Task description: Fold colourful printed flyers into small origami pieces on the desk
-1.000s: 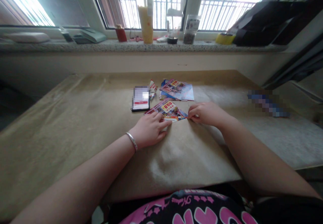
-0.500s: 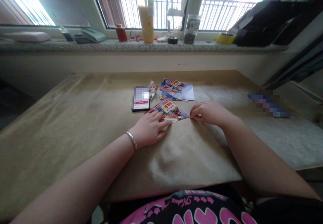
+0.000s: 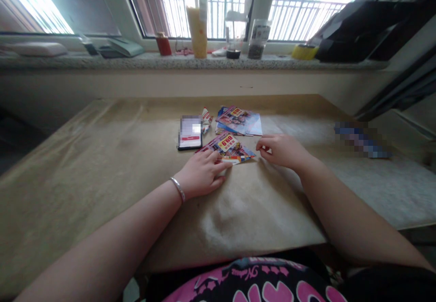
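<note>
A folded colourful flyer lies on the brown paper-covered table. My left hand, with a silver bracelet at the wrist, lies flat and open, its fingers pressing the flyer's near edge. My right hand hovers just right of the flyer's tip, fingers loosely curled and holding nothing. A stack of similar flyers lies behind it. A small folded paper piece sits beside a phone.
A stone window sill at the back carries a tall yellow drink cup, a red container, jars and a yellow tape roll. A blurred-out object lies at the table's right. A dark case stands back right.
My right hand has let go of the flyer's right tip and drawn slightly back to the right. My left hand has stayed pressed on the flyer.
</note>
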A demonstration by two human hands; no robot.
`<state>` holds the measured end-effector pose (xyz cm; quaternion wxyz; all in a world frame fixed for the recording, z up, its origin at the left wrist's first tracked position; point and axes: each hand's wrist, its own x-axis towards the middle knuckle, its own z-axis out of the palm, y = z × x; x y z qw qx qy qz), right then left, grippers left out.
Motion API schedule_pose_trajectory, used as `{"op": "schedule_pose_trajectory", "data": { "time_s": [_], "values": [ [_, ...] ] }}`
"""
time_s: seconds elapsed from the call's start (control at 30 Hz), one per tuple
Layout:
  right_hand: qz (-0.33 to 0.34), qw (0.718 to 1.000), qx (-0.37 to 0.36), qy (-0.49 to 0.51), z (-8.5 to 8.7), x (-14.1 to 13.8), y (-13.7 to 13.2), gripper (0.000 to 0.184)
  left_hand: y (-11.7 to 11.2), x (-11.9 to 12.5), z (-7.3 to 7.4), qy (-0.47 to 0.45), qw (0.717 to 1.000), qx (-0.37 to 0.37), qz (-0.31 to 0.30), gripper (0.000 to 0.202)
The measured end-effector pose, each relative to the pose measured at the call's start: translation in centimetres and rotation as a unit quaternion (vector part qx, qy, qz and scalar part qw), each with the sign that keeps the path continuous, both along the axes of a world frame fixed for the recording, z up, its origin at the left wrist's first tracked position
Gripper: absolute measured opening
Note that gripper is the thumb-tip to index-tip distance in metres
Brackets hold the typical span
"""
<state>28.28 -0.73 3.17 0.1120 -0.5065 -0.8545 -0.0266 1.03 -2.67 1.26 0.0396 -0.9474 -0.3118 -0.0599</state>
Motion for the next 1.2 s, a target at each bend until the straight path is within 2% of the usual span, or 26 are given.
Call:
{"op": "schedule_pose_trajectory", "data": {
  "time_s": [0.1,0.2,0.3,0.47,0.7,0.97,1.2],
  "values": [
    [0.028,0.999,0.017,0.029,-0.3,-0.1,0.2,0.019,0.0,0.0,-0.1,0.000,1.000,-0.003,0.005,0.040],
    [0.135,0.990,0.003,0.050,-0.8,-0.6,0.3,0.021,0.0,0.0,-0.1,0.000,1.000,0.001,0.009,0.039],
    [0.182,0.982,-0.022,0.036,-1.4,-1.5,0.1,0.021,0.0,0.0,-0.2,0.002,1.000,0.008,0.011,0.038],
    [0.179,0.983,-0.013,0.023,-2.0,-2.5,-0.1,0.024,0.0,0.1,-0.1,0.000,1.000,0.020,-0.003,0.038],
    [0.234,0.971,-0.006,0.040,-2.5,-3.4,-0.1,0.026,0.1,0.3,-0.2,0.007,0.999,0.029,-0.015,0.040],
    [0.233,0.971,0.004,0.046,-2.8,-3.9,-0.1,0.023,0.3,0.4,-0.4,0.013,0.999,0.042,-0.020,0.038],
    [0.224,0.973,0.012,0.047,-3.0,-4.0,0.0,0.022,0.3,0.2,0.1,0.019,0.998,0.044,-0.033,0.035]
  ]
}}
